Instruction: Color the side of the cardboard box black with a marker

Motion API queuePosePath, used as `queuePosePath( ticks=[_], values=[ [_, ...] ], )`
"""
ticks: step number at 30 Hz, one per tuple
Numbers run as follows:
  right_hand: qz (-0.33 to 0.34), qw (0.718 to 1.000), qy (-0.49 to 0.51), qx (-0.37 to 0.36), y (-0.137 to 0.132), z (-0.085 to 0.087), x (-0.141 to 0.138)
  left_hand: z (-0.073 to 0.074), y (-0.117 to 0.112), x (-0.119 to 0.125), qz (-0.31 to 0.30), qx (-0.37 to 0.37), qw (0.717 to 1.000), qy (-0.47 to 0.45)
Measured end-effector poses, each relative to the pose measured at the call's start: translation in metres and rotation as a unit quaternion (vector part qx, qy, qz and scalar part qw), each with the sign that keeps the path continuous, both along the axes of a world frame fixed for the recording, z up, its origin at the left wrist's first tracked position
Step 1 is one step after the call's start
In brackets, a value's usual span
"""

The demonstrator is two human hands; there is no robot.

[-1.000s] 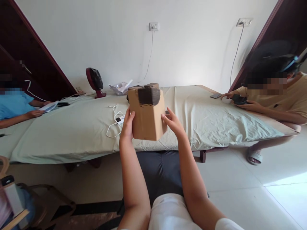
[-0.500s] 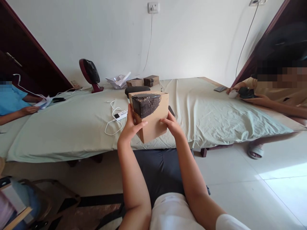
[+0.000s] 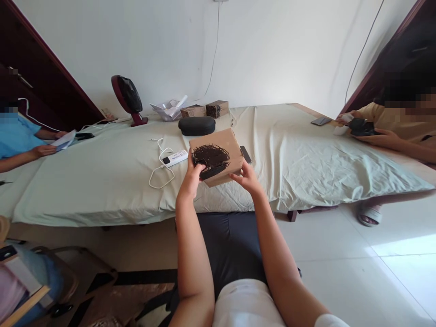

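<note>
Both my hands hold a brown cardboard box [image 3: 225,144] with a black scribbled patch on its top, low over the near edge of the cloth-covered table [image 3: 102,181]. My left hand [image 3: 194,175] grips the box's left near corner with fingers wrapped round it. At the right near side my right hand [image 3: 247,178] pinches the box. Beside the box lie a white power bank [image 3: 174,158] with a white cable and a dark phone [image 3: 245,154].
A black case [image 3: 196,126], two small taped boxes [image 3: 204,110], a crumpled white wrapper [image 3: 168,108] and a small red fan [image 3: 127,97] stand at the table's back. One person sits at the left end with papers, another at the right end with a dark device.
The box has tipped from upright to lying flat and come down toward the table, its scribbled face now on top. My view has dipped downward.
</note>
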State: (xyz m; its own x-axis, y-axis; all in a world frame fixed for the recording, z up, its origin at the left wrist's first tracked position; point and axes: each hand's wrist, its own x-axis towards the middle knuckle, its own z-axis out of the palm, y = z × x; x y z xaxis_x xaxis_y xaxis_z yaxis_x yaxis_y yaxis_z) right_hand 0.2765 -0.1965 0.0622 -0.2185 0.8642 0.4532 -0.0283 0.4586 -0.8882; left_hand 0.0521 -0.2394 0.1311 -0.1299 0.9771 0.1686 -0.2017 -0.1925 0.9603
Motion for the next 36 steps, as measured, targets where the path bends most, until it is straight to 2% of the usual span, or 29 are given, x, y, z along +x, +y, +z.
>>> queuePosePath(
  ticks=[6,11,15,17,20,26,30,32,36],
  values=[
    [0.000,1.000,0.002,-0.027,0.004,-0.010,-0.015,-0.005,0.006,-0.012,0.071,0.012,0.995,0.066],
    [-0.016,1.000,-0.021,-0.016,0.004,-0.012,-0.018,-0.011,0.009,-0.019,0.068,0.014,0.995,0.074],
    [-0.017,0.999,-0.030,-0.015,0.008,-0.021,-0.025,-0.006,0.006,-0.016,0.120,0.041,0.982,0.139],
    [-0.023,0.999,-0.026,-0.017,0.012,-0.028,-0.030,-0.003,0.004,-0.017,0.136,0.030,0.973,0.184],
    [-0.049,0.999,-0.004,-0.005,0.018,-0.034,-0.035,-0.005,0.002,-0.025,0.113,0.023,0.967,0.227],
    [-0.079,0.996,0.012,0.046,0.017,-0.030,-0.036,-0.033,0.010,-0.047,0.047,0.089,0.962,0.255],
    [-0.064,0.998,-0.003,-0.015,0.021,-0.030,-0.035,-0.048,0.020,-0.049,0.043,0.123,0.975,0.179],
    [-0.109,0.990,-0.069,-0.057,0.032,-0.031,-0.034,-0.053,0.026,-0.051,0.064,0.123,0.980,0.141],
    [-0.254,0.937,-0.206,-0.120,0.066,-0.036,-0.037,-0.065,0.036,-0.060,0.167,0.102,0.974,0.118]
  ],
)
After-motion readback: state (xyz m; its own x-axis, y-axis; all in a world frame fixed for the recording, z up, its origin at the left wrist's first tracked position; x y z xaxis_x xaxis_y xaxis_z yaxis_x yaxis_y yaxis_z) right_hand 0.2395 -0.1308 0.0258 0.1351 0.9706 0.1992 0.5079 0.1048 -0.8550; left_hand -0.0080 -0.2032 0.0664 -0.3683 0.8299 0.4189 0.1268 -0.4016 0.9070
